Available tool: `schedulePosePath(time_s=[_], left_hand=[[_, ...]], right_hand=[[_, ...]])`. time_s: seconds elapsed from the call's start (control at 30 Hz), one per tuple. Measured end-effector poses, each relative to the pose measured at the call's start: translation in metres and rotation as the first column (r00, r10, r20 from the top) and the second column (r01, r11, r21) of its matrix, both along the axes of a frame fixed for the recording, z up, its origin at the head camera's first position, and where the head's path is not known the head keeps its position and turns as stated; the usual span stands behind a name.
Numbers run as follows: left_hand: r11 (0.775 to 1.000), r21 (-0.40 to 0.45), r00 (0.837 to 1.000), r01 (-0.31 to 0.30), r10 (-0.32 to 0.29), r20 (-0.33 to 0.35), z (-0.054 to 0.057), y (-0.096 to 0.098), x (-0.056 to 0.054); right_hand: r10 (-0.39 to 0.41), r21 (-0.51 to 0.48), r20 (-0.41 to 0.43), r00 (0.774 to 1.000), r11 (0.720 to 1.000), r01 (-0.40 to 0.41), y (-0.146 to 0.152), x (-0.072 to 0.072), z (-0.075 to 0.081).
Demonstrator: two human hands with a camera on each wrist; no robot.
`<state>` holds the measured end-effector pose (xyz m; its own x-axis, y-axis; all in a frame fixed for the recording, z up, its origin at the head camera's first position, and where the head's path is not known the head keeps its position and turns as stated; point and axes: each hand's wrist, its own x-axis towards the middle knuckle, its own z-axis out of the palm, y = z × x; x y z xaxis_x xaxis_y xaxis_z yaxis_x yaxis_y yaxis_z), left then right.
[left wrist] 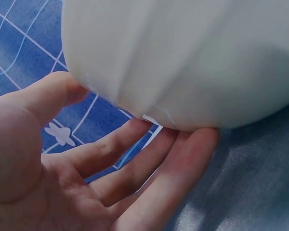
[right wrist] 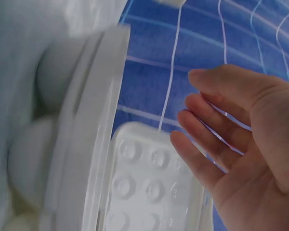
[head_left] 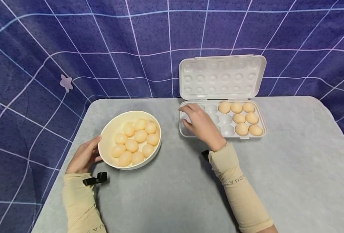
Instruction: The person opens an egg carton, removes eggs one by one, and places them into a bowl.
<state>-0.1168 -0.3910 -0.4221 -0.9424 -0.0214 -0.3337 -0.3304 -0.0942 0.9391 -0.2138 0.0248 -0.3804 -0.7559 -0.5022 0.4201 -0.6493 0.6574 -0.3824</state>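
Observation:
A cream bowl (head_left: 105, 142) with several pale-brown eggs (head_left: 132, 145) stands on the left of the table. My left hand (head_left: 83, 157) holds it from the left, thumb near the rim. In the left wrist view, the fingertips (left wrist: 202, 139) press against its lower side. An egg carton (head_left: 225, 119) lies on the right with its lid up. Eggs (head_left: 241, 129) fill its two rightmost columns, plus the back cell of the column beside them. Over the carton's left end is my right hand (head_left: 202, 126), holding nothing, fingers loosely bent; it hides some cells. The right wrist view shows its palm (right wrist: 265, 163) bare.
The white dimpled lid (head_left: 222, 77) leans back near the blue gridded cloth (head_left: 148, 38) behind the table. Grey tabletop (head_left: 166, 194) extends in front of the bowl and carton. A star-shaped piece (head_left: 66, 83) is on the cloth at left.

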Motion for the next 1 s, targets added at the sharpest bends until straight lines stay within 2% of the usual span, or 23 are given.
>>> schedulePosePath(time_s=[0.3, 0.57, 1.0], left_hand=[[1.000, 0.002, 1.000, 0.004, -0.004, -0.004, 0.000, -0.001, -0.002], [1.000, -0.001, 1.000, 0.010, -0.010, -0.005, -0.001, -0.002, -0.001], [1.000, -0.012, 1.000, 0.008, -0.008, -0.001, 0.000, -0.001, -0.001]], right_hand=[[-0.060, -0.049, 0.050, 0.997, 0.997, 0.062, 0.025, -0.010, 0.001], [-0.122, -0.049, 0.120, 0.985, 0.990, 0.129, 0.046, -0.017, -0.001], [-0.194, -0.086, 0.160, 0.968, 0.974, 0.209, 0.073, -0.026, -0.008]])
